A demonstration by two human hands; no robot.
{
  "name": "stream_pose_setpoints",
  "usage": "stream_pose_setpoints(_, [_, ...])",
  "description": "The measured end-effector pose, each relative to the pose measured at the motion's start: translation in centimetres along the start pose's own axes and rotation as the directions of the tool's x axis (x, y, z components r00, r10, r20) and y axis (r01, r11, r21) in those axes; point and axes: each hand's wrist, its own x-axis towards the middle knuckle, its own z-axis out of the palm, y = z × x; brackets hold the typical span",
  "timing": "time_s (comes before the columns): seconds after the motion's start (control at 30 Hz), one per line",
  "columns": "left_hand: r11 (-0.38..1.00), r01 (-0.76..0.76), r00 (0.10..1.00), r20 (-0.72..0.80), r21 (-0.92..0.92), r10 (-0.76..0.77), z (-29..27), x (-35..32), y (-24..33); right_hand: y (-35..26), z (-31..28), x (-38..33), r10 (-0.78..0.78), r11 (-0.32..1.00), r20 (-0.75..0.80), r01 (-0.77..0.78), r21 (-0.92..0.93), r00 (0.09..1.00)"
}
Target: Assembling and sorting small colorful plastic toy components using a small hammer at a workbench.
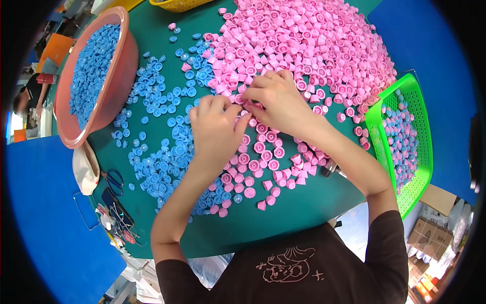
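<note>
My left hand and my right hand meet over the middle of the table, fingertips almost touching. Both are closed in a pinch, thumbs against fingers; whatever small piece sits between them is mostly hidden. Under and around the fingers lie small pink cup-shaped plastic pieces, several with the hollow end up. Small blue domed caps are spread to the left of my left hand. Beyond my right hand rises a big heap of pink pieces.
A salmon-coloured tub full of blue caps stands at the left. On the right, a green plastic basket holds mixed pink and blue pieces. Scissors and a dark phone lie near the left edge. A yellow basket is at the far edge.
</note>
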Motion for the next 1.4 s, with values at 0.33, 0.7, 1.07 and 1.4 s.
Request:
stream_pose_setpoints(0.33, [0.998,-0.021,0.999,0.043,-0.052,0.023,-0.1,0.0,0.1,-0.3,-0.2,-0.9,0.035,0.993,-0.031,-0.038,-0.11,0.999])
stream_pose_setpoints(0.7, [0.813,0.254,0.967,0.154,-0.523,-0.203,-2.2,0.2,-1.6,1.3,-4.3,-1.4,0.017,0.998,0.16,-0.026,0.054,0.987])
stream_pose_setpoints(1.07, [0.978,0.031,0.969,0.245,-0.205,0.02,-0.2,1.6,-0.1,0.9,-2.8,-1.3,0.072,0.997,0.206,-0.072,-0.011,0.976])
stream_pose_setpoints(1.4, [0.958,-0.036,0.964,0.244,-0.285,0.109,-0.8,1.9,-0.7,2.6,-5.8,-2.2,0.369,0.453,0.199,-0.363,0.814,0.908])
